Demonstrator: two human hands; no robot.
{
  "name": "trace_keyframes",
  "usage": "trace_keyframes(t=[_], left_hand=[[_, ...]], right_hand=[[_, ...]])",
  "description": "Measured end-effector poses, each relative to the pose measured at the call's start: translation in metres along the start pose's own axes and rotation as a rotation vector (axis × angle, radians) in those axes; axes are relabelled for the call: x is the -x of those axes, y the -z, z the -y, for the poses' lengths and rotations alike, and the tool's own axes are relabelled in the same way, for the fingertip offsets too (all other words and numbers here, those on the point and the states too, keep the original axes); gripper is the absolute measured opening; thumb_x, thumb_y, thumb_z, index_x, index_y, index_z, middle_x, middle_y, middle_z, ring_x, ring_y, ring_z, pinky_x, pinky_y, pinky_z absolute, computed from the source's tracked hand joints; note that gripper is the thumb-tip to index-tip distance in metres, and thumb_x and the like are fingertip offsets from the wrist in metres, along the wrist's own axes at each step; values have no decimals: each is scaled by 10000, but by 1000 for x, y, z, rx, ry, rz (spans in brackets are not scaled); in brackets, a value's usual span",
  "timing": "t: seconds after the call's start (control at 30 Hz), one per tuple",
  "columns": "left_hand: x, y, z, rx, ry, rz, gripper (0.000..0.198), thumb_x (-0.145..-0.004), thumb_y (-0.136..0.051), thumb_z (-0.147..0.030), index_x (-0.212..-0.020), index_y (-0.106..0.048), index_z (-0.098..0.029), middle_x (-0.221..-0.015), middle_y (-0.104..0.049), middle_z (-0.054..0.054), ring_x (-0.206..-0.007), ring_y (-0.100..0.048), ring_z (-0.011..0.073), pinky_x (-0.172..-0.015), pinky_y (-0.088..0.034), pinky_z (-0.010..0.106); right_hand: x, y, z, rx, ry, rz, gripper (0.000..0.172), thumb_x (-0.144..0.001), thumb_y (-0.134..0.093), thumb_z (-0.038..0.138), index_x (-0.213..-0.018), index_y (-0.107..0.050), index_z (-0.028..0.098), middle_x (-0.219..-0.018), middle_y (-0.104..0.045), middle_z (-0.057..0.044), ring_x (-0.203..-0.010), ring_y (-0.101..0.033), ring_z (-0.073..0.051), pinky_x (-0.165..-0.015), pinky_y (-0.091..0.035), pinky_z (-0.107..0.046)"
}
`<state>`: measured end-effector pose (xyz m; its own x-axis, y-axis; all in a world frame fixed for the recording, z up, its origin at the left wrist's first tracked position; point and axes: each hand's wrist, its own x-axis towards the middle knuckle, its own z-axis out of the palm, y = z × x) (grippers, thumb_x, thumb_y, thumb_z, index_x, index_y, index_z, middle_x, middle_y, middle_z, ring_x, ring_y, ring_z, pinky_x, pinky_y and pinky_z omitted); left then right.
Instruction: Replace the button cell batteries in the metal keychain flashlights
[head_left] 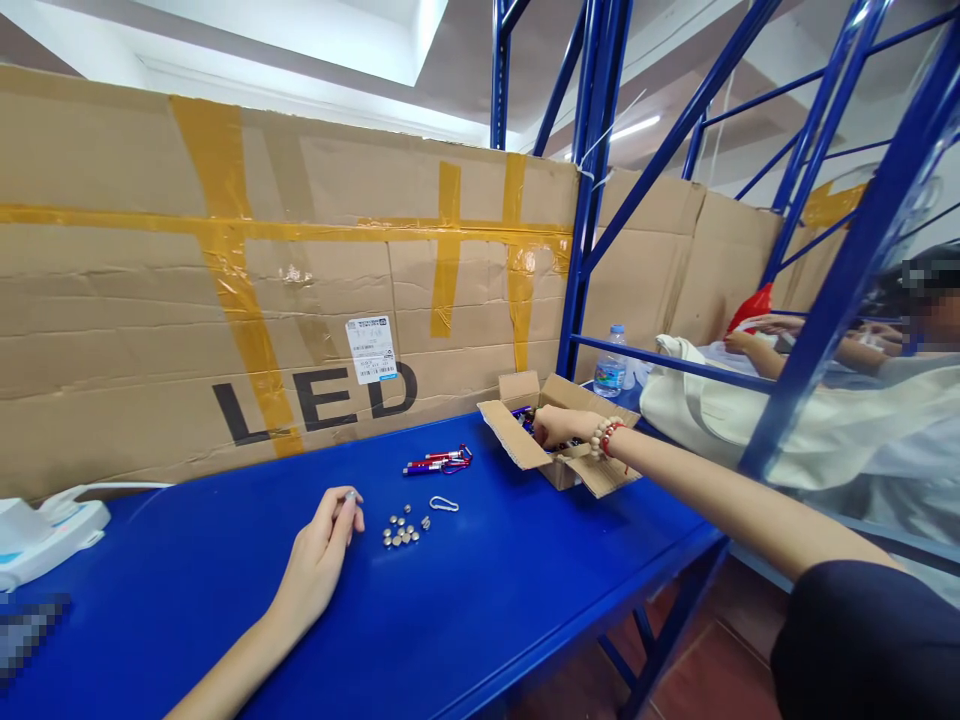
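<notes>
Over the blue table, my left hand (326, 540) is closed with thumb and forefinger together; a tiny silvery glint shows at the tips, too small to name. Just right of it lie several small round button cells (401, 535). A silver carabiner clip (444, 504) rests beyond them. Farther back, red and purple pen-shaped torches (439, 461) with clips lie side by side. My right hand (555, 427), wearing a beaded bracelet, reaches into an open cardboard box (517, 443). Purple and dark shiny pieces show inside; the box hides its fingertips and whatever they touch.
A large cardboard carton (322, 300) stands along the table's back edge. Blue rack posts (585, 200) rise behind the box, near a water bottle (611, 362). A white power strip (56, 535) sits at left. At right, another person works beside a white bag (690, 400).
</notes>
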<state>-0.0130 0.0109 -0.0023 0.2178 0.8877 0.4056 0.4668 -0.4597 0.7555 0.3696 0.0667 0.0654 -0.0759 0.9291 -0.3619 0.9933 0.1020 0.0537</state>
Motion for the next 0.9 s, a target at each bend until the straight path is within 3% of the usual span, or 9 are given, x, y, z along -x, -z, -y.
trace_keyframes(t=[0.33,0.67,0.9], left_hand=[[1,1,-4,5,-13,7,322,-887,-316,-517,-900,-450,-225,-677,-535,-29,-557,-473,137,-548,-386,256],[1,0,-2,-8,-3,17,335,-883,-304,-526,-902,-451,-226,-678,-537,-26,-556,-462,137,-556,-387,260],[0,0,-2,-11,-5,19,342,-878,-304,-531,-903,-453,-224,-674,-537,-23,-555,-462,141,-559,-383,265]], right_hand=[[-8,-2,8,-55,-226,32,306,-882,-531,320,-1129,-546,140,-1108,-577,-75,-934,-586,-179,-784,-509,-375],[-9,-14,5,-104,-299,-159,316,-874,-542,324,-1133,-549,144,-1133,-567,-82,-970,-576,-193,-809,-498,-377],[5,-11,9,-134,-241,-319,275,-874,-543,322,-1074,-577,136,-1078,-594,-65,-923,-592,-177,-781,-508,-362]])
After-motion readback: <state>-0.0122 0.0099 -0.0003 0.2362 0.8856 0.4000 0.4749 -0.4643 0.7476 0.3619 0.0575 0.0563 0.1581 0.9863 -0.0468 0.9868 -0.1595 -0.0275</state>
